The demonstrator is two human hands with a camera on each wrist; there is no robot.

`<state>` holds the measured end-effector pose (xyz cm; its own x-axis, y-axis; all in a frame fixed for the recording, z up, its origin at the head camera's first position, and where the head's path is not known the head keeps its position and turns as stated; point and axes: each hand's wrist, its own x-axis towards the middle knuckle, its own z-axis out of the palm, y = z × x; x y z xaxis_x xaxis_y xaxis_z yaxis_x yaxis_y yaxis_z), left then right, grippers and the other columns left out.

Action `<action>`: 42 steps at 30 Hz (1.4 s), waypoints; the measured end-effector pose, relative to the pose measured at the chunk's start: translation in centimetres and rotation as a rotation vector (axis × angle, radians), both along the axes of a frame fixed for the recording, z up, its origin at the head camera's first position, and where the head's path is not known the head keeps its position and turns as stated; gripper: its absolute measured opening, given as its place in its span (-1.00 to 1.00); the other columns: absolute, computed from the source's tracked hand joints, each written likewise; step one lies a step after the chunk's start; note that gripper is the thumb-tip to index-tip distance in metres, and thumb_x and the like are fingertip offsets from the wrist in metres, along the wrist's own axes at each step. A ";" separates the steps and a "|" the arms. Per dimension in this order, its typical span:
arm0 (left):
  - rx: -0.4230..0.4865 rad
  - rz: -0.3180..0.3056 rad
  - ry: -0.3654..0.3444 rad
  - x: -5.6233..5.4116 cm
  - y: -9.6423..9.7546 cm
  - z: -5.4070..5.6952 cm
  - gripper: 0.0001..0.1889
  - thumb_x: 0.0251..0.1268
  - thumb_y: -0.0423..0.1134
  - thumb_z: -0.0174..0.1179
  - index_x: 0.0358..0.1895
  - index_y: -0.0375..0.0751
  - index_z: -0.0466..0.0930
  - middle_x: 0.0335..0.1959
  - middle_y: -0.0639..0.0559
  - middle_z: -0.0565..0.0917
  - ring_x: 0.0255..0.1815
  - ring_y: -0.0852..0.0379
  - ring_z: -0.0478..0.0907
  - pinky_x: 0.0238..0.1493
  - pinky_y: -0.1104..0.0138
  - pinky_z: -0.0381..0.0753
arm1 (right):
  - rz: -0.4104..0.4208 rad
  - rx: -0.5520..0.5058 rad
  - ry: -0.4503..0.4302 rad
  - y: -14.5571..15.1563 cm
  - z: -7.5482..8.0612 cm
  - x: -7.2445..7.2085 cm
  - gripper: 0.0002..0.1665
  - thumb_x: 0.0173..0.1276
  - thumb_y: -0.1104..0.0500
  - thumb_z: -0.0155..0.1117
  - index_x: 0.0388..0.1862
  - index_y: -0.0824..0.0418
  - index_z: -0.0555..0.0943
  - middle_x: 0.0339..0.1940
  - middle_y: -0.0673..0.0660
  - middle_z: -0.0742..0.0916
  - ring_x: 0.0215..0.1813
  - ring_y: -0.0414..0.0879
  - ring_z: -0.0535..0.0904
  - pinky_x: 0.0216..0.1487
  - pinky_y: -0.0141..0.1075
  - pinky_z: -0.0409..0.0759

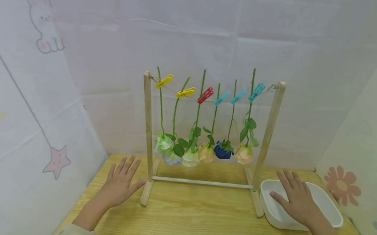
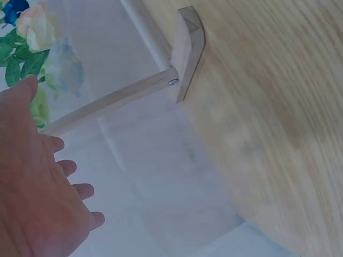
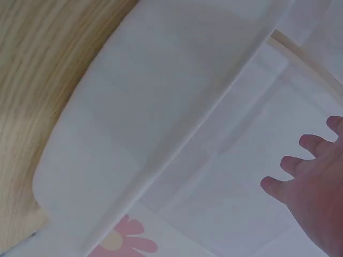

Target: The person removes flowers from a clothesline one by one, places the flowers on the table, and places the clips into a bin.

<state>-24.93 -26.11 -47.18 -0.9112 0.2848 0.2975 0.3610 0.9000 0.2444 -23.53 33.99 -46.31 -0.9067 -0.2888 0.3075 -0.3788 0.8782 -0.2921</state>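
Observation:
My left hand [image 1: 118,186] is spread with straight fingers beside the left foot of a wooden rack [image 1: 147,117], holding nothing. Over a white tub [image 1: 269,212] at the right, my right hand [image 1: 297,201] is spread too, with nothing in it. Several flowers hang head down from a string across the rack, among them a green one [image 1: 163,144], a dark blue one [image 1: 223,151] and a peach one [image 1: 244,154]. Clothespins grip their stems: yellow [image 1: 186,92], red [image 1: 205,95] and blue [image 1: 257,92]. In the left wrist view, the thumb overlaps the flowers behind it.
The rack stands on a wooden table [image 1: 192,223], with a white crossbar [image 1: 202,182] low between its feet. Pale cloth [image 1: 200,31] hangs behind and at both sides, printed with a rabbit, a star and flowers.

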 end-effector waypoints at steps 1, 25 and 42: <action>-0.006 -0.001 0.003 0.0 0.1 0.2 -0.13 0.50 0.30 -0.02 0.64 -0.17 -0.02 0.65 -0.26 -0.05 0.62 -0.40 -0.20 0.45 -0.42 -0.24 | 0.002 0.000 0.005 0.0 0.1 -0.1 -0.04 0.53 -0.15 0.16 0.67 0.21 0.00 0.62 0.46 0.10 0.58 0.52 -0.12 0.37 0.56 -0.14; 0.044 -0.039 0.039 0.4 2.1 4.4 -0.12 0.49 0.25 0.05 0.64 -0.19 -0.01 0.63 -0.24 0.03 0.62 -0.31 -0.08 0.51 -0.31 -0.18 | 0.088 -0.065 0.100 -1.7 4.2 -0.6 -0.04 0.50 -0.04 0.25 0.68 0.15 0.01 0.57 0.48 0.21 0.56 0.51 0.00 0.36 0.49 0.04; 0.139 -0.069 0.127 0.5 4.0 6.9 -0.20 0.51 0.12 0.13 0.57 -0.33 0.12 0.52 -0.32 0.26 0.51 -0.35 0.17 0.45 -0.27 0.14 | 0.143 -0.121 0.132 -3.2 7.3 -0.7 -0.07 0.51 0.03 0.25 0.67 0.20 0.02 0.54 0.48 0.25 0.47 0.53 0.14 0.31 0.44 0.17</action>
<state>-24.38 -22.09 -40.30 -0.8435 0.2930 0.4501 0.4565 0.8327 0.3133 -24.23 30.79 -39.00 -0.8089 -0.3649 0.4610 -0.5385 0.7745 -0.3319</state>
